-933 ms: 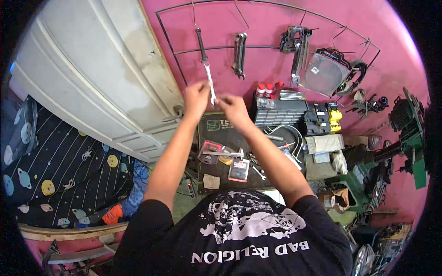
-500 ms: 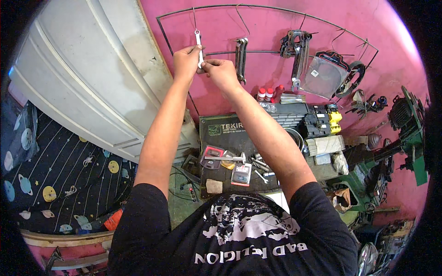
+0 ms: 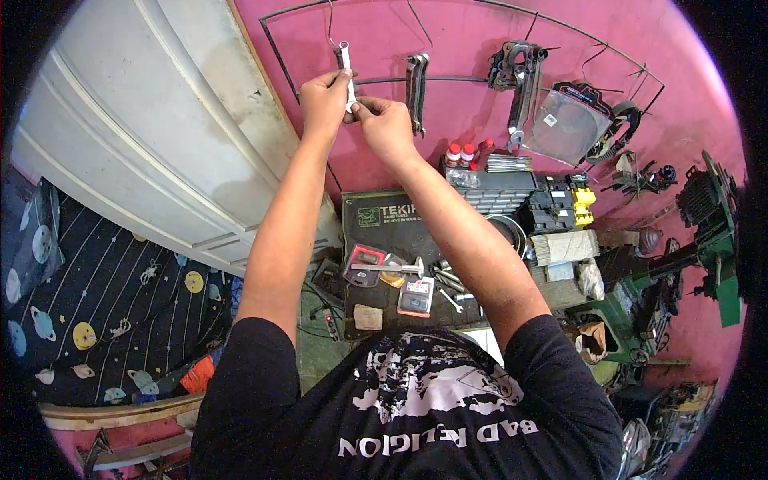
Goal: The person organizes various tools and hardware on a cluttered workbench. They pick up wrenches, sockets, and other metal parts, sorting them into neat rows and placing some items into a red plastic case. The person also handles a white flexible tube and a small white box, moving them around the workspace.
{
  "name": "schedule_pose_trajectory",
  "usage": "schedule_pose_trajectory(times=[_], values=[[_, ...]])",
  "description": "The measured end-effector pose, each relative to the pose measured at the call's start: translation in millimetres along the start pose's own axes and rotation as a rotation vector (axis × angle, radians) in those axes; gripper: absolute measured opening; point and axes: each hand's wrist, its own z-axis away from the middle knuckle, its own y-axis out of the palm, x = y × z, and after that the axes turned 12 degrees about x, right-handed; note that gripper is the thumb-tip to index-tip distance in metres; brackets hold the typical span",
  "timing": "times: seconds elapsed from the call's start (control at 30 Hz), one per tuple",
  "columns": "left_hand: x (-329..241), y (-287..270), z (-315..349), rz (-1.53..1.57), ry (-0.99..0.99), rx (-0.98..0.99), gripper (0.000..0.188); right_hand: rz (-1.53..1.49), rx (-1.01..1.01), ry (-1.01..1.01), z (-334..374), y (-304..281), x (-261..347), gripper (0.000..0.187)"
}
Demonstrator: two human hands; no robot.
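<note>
Both my arms reach forward and up to the pink wall. Between my hands stands a silver combination spanner (image 3: 346, 60), upright, ring end on top, beside the lower end of a wire hook (image 3: 330, 24). My left hand (image 3: 323, 102) is closed on its middle. My right hand (image 3: 386, 126) pinches its lower end between thumb and fingers. Something darker shows behind the spanner's upper part; I cannot tell whether the ring is on the hook. Just right of my hands hangs a bundle of spanners (image 3: 417, 92).
A dark metal rail frame (image 3: 456, 78) runs along the wall. Farther right hang more spanners (image 3: 524, 96), a clear plastic pouch (image 3: 562, 126) and a black band (image 3: 618, 132). Below, a workbench mat (image 3: 372, 228) carries a caliper (image 3: 392, 268), packaged parts and boxes. A white door (image 3: 152, 120) stands left.
The whole view has shifted slightly. The spanner's ring end now sits a little to the right of the hook's tip, and the darker thing behind it shows more. Both hands keep their hold.
</note>
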Motion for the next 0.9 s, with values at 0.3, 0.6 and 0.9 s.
schedule_pose_trajectory(times=[0.3,0.6,0.9], values=[[25.1,-12.5,-15.5,-0.036,-0.053,-0.002,0.024,-0.007,0.185,0.164,-9.6,-6.1,4.7,0.024],[115.2,-18.8,-12.1,-0.063,-0.120,0.017,0.026,-0.106,0.427,0.283,86.4,-59.5,-116.6,0.032],[235.2,100.4,214.1,-0.418,-0.361,0.459,0.031,0.829,0.307,0.716,397.0,-179.1,-272.6,0.036]])
